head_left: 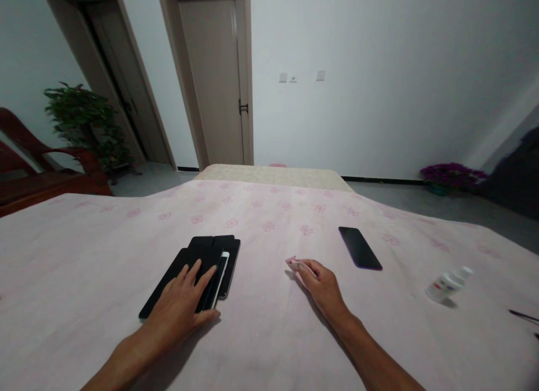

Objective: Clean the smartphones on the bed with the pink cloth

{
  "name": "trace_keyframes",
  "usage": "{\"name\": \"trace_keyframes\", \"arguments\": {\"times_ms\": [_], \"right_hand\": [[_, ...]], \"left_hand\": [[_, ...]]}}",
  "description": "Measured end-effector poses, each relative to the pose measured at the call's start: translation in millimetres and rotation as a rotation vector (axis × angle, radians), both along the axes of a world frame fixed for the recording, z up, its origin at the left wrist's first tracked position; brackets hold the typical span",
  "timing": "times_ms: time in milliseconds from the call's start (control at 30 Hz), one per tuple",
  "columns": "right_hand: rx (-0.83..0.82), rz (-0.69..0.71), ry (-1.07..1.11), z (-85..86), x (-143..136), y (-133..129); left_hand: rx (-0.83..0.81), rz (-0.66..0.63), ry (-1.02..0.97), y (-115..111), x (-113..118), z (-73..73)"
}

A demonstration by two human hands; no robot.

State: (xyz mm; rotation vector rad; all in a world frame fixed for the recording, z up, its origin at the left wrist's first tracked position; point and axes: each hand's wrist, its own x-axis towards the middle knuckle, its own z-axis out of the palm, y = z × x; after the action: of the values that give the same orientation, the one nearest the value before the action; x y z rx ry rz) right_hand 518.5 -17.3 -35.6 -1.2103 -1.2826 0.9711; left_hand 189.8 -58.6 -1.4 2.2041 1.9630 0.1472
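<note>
Left hand: I see the left hand [179, 298] lying palm down, fingers spread and released, across the black flat devices [168, 287] and the white-edged phone [221, 278] on top.
Right hand: the right hand [322, 284] has its fingers closed in a pinch on a small pink item [291, 262], too small to name, just above or on the patterned pink tablecloth [261, 335]; I can't tell which.
Dark phone: the dark phone [360, 248] lies flat beyond the right hand.
Bottle: the white bottle [446, 285] is tilted, near the dark phone.
Background: brown door [213, 76], leafy green plant [84, 113], purple flowers [452, 174].
</note>
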Motion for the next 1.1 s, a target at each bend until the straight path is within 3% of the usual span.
{"name": "trace_keyframes", "arguments": {"times_ms": [133, 300, 467, 567, 733, 833, 933, 1100], "right_hand": [[-0.004, 0.004, -0.012, 2.4, 0.7, 0.1], [0.052, -0.052, -0.033, 0.9, 4.5, 2.4], [-0.081, -0.091, 0.119, -0.3, 2.4, 0.8], [-0.126, -0.100, 0.273, 5.0, -4.8, -4.9], [-0.124, 0.103, 0.390, 24.4, -26.6, -24.4], [-0.135, 0.223, 0.449, 31.3, -38.1, -33.9], [-0.162, 0.237, 0.459, 28.3, -41.6, -34.7], [-0.225, 0.163, 0.293, 17.6, -26.3, -21.5]], "left_hand": [[-0.028, -0.059, 0.060, -10.2, -6.4, -1.5], [0.084, -0.126, 0.113, -14.6, -14.2, -11.4], [0.210, -0.170, 0.008, -14.2, -12.0, -20.2], [0.191, -0.256, -0.336, -13.2, 20.0, -15.6], [-0.165, -0.196, -1.236, 1.1, 116.9, 3.6], [-0.411, -0.116, -1.669, 15.8, 163.8, 13.5], [-0.534, -0.035, -1.855, 27.7, 188.0, 15.9], [-0.475, 0.028, -2.149, 44.3, 198.0, 4.0]]}}
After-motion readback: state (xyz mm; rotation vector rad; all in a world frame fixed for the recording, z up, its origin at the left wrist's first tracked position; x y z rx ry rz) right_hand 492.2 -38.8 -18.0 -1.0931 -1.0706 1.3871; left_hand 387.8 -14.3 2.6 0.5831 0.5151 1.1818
